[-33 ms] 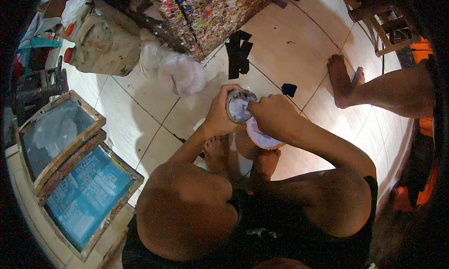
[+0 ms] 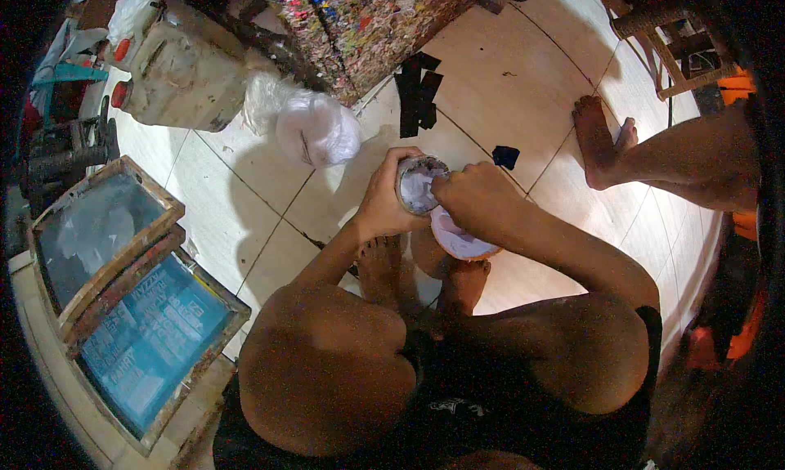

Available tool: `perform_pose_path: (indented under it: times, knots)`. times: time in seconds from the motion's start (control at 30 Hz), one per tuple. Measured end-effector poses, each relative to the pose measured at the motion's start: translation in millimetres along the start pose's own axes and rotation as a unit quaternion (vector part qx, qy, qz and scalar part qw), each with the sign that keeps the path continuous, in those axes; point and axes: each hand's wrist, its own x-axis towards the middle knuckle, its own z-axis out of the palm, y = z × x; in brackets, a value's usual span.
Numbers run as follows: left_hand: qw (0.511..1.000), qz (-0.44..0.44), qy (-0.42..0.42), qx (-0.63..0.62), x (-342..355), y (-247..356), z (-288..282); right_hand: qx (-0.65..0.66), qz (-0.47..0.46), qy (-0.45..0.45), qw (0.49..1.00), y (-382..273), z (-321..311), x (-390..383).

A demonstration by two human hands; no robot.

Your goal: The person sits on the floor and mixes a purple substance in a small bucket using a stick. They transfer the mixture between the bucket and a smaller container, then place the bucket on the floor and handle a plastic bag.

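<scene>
Head view. Container [image 2: 418, 194], round and open-topped, sits between the 2 hands, beyond the person's knees and feet; pale lilac material inside, dark smears on the inner wall.

Left hand [image 2: 388, 195]: fingers closed part way, as wide as the container's side, gripping it from the left. Right hand [image 2: 481, 199]: fingers curled in tightly at the container's right rim, back of hand upward. Fingertips hidden; cannot tell whether they hold a tool.

Bowl [image 2: 459, 239], with pale lilac material and an orange-toned edge, lies just below the right hand in view and is partly covered by it. Cannot tell whether bowl and container touch.

Tiled floor [image 2: 523, 69]: black strips [image 2: 415, 98] overlap in a cluster beyond the hands; 1 small black piece [image 2: 506, 156] lies apart, to their right. Clear plastic bag [image 2: 323, 131] at left, near a grimy jerrycan [image 2: 184, 82]. Multicoloured bale [image 2: 380, 33] at far side.

Left edge: 2 wood-framed screens, 1 grey [image 2: 102, 225], 1 blue [image 2: 159, 335], side by side. Right: another person's bare foot [image 2: 595, 147], with a wooden stool [image 2: 666, 53] beyond.
</scene>
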Motion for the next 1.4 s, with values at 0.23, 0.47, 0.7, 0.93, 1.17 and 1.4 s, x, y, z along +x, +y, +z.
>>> perform_pose_path:
  times: [0.23,0.47,0.7,0.93,1.17,1.4]
  knots:
    - [0.997,-0.006,0.039,-0.070,-1,-5,5,-0.098,-0.111,0.049,0.988,6,12,-8]
    - [0.998,0.004,0.050,-0.047,-4,-3,1,-0.076,-0.131,0.100,0.983,1,-13,-24]
    - [0.995,-0.017,0.022,-0.094,-5,-8,5,-0.097,-0.099,0.084,0.987,3,-28,-36]
    - [0.998,0.023,0.022,-0.058,-6,2,5,-0.069,-0.093,0.081,0.990,11,-32,-54]
    - [0.999,-0.034,0.022,-0.020,-19,-11,-4,0.056,-0.032,0.107,0.992,27,-9,-76]
    - [0.997,-0.020,-0.070,0.031,-15,10,-32,0.131,0.119,0.084,0.981,55,40,-130]
